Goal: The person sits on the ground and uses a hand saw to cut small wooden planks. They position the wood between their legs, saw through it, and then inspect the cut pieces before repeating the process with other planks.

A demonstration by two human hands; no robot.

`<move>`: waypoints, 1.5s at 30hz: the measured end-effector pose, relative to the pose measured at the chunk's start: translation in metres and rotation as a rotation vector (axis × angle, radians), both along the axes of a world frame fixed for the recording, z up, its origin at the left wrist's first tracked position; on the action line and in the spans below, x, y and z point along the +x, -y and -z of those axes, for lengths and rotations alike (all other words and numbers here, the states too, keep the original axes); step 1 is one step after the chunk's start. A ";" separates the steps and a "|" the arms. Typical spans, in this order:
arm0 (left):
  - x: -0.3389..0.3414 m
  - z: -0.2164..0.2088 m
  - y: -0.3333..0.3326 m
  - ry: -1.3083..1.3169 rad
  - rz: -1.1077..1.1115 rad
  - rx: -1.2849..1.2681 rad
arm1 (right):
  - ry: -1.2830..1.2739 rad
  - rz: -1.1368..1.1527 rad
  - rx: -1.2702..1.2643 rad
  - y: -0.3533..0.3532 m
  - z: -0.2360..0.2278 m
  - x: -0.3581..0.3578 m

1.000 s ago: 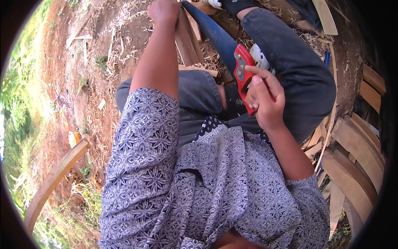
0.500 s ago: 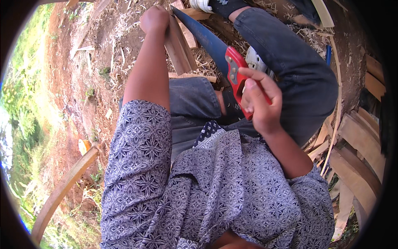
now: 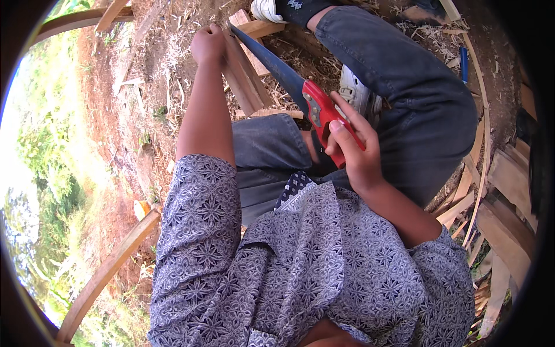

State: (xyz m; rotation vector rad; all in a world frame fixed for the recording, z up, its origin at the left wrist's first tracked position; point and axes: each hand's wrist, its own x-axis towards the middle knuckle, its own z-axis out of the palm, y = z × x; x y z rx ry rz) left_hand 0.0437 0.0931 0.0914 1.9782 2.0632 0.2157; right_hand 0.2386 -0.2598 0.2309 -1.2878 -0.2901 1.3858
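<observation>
My right hand (image 3: 359,151) is wrapped around the red handle (image 3: 322,113) of a handsaw, its index finger stretched along the handle. The dark blue saw blade (image 3: 272,65) slants away to the upper left, its tip close beside the far end of a brown wooden piece (image 3: 243,78). That far end is gripped by my left hand (image 3: 208,46), closed in a fist with the fingertips hidden. From here I cannot tell whether the blade touches the wood.
My bent legs in dark jeans (image 3: 399,75) frame the work. Another plank (image 3: 254,56) and a thin strip (image 3: 269,113) lie by the wood on shaving-strewn ground. Cut boards (image 3: 503,231) pile up at the right; a curved timber (image 3: 110,272) stands at the lower left.
The view has shifted, with the hands and wood lower in it. The saw has turned slightly, so its blade shows narrower. Both grips stay the same.
</observation>
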 end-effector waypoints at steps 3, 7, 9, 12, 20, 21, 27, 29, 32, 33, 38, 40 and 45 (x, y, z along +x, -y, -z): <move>0.002 0.000 0.003 -0.021 0.006 0.020 | 0.205 -0.035 0.116 -0.017 -0.015 0.013; 0.003 0.003 0.003 -0.072 0.019 0.067 | 0.309 -0.084 0.157 -0.039 -0.034 0.033; 0.002 0.002 0.006 -0.074 0.013 0.052 | 0.326 -0.104 0.164 -0.038 -0.035 0.034; 0.009 -0.008 0.012 -0.052 0.015 0.034 | 0.313 -0.042 0.205 -0.021 -0.028 0.017; 0.003 -0.001 0.006 -0.067 0.013 0.045 | 0.180 -0.009 0.126 -0.013 -0.019 0.001; 0.003 -0.001 0.004 -0.082 0.028 0.043 | 0.159 0.028 0.145 -0.019 -0.018 0.006; 0.011 -0.008 0.005 -0.050 0.039 -0.012 | -0.141 0.064 0.136 -0.010 -0.004 0.017; 0.012 -0.008 0.004 -0.049 0.033 -0.018 | -0.337 0.204 0.084 -0.009 0.005 0.019; 0.007 -0.004 0.003 -0.052 0.037 0.039 | -0.262 0.113 0.215 -0.013 0.002 0.028; 0.004 0.000 0.004 -0.057 0.043 0.071 | -0.001 0.006 0.254 -0.024 -0.016 0.026; 0.007 0.001 0.004 -0.045 0.022 0.104 | -0.005 -0.025 0.210 -0.035 -0.035 0.020; 0.009 -0.004 0.006 -0.042 0.006 0.078 | -0.230 0.109 0.149 -0.029 -0.027 0.018; 0.003 -0.001 0.000 -0.042 0.054 0.031 | 0.278 -0.008 0.365 -0.026 -0.011 0.009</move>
